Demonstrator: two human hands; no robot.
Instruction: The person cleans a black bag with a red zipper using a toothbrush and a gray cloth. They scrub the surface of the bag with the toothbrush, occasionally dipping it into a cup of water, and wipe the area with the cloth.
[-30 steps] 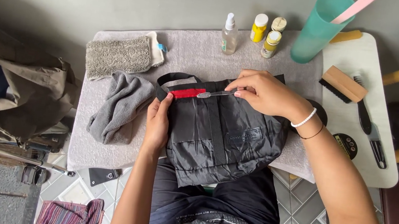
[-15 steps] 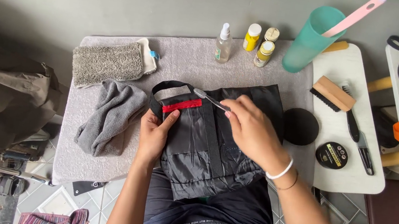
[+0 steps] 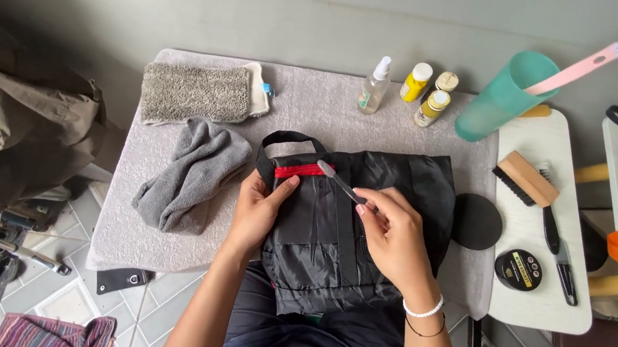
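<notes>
Centrally on the towel-covered bench (image 3: 417,129) lay a black bag (image 3: 349,230), its near end hanging over the bench edge toward the person. Of the two hands, the left hand (image 3: 259,211) pressed flat on the bag's left side, thumb against a red strip (image 3: 301,170) below the handle. The right hand (image 3: 392,233) pinched a small grey brush (image 3: 337,180), its head just beside the strip. A crumpled grey cloth (image 3: 192,175) sat left of the bag, three small bottles (image 3: 411,90) at the far edge.
</notes>
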